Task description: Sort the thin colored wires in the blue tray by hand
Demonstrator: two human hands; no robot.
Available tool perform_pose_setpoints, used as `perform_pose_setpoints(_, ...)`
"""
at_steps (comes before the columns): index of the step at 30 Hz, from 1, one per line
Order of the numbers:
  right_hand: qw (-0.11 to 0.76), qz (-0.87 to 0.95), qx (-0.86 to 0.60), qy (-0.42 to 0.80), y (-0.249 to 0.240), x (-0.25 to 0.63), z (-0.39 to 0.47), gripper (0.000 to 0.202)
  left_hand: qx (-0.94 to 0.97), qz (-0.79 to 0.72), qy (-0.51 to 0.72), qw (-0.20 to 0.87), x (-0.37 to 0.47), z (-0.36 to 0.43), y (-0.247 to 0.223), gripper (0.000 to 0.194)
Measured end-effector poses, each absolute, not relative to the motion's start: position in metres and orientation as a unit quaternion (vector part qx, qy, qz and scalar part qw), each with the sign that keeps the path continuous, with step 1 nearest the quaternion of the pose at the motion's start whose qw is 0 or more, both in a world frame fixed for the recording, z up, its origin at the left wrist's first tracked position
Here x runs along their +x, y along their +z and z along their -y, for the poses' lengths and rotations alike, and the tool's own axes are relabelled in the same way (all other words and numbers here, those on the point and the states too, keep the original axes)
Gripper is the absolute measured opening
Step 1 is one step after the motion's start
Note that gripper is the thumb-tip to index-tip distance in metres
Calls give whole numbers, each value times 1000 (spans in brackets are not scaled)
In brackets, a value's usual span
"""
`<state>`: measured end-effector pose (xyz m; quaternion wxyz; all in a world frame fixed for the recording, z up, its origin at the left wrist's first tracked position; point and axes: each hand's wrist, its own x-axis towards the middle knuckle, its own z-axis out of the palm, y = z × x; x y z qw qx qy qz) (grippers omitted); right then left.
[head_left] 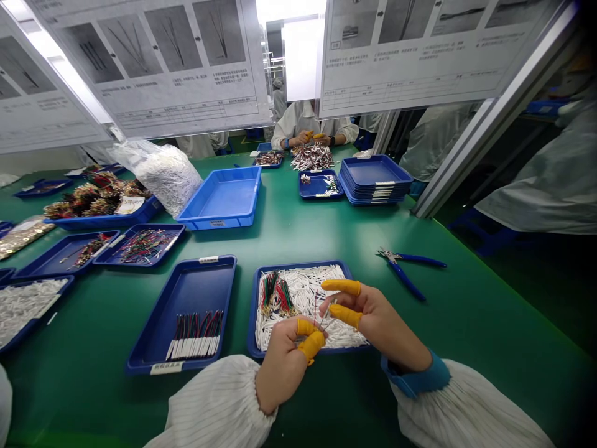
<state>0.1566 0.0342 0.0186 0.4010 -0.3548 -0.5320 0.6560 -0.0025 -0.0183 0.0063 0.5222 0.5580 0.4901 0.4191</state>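
The left hand [285,362] pinches thin wires [319,320] over the tray of white tubes [321,283]. The right hand [377,320] is just beside the wires, its fingers partly bent; whether they grip anything, one cannot tell. Blue pliers [405,264] lie right of the tray of white tubes.

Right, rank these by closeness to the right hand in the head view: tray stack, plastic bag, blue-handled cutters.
1. Blue-handled cutters: just beyond the right hand, rightward.
2. Tray stack: farther up the table.
3. Plastic bag: far left.
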Motion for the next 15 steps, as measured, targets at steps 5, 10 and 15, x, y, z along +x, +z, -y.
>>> perform_pose_setpoints(5,472,458,-420,625,20,160,-37,31,548,-493,417,532,-2,17,6,11)
perform_pose_setpoints(10,515,403,-437,618,20,159,-37,32,567,-477,393,544,-1,18,5,14)
perform_pose_setpoints(15,518,409,-418,624,18,156,-35,31,593,-478,372,531,0,18,6,17)
